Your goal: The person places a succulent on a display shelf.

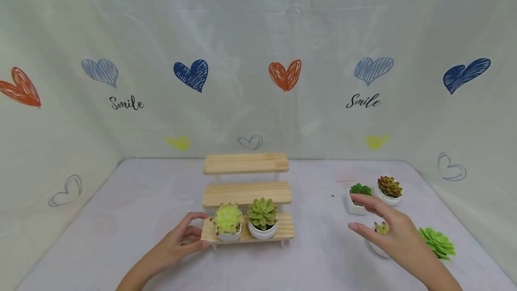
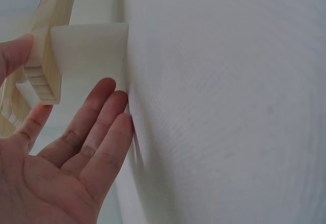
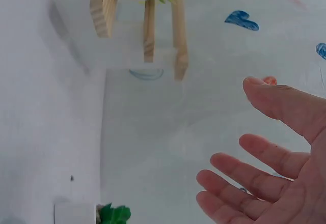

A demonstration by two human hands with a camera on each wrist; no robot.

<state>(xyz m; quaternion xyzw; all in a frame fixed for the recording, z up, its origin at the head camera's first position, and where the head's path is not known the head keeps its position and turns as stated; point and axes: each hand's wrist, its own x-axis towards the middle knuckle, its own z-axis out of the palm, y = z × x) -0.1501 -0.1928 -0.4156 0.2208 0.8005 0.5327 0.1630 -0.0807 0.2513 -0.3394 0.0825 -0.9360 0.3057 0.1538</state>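
My left hand (image 1: 176, 242) holds the left end of the lowest board of a three-tier wooden plant stand (image 1: 247, 192). In the left wrist view the thumb (image 2: 18, 53) and index finger pinch the board's end, while the other fingers extend beside the white support (image 2: 91, 46). On that lowest board sit a yellow-green succulent (image 1: 228, 218) in a white square pot and a green succulent (image 1: 262, 213) in a white round pot. My right hand (image 1: 397, 237) hovers with spread fingers and nothing in it, overlapping a small potted succulent (image 1: 381, 228) in the head view.
Right of the stand are a dark green succulent (image 1: 359, 189) in a square pot, a reddish-brown succulent (image 1: 389, 187) in a round pot and a bright green succulent (image 1: 438, 242), partly behind the right arm. A white curtain (image 1: 258, 35) with printed hearts encloses the table (image 1: 161, 192).
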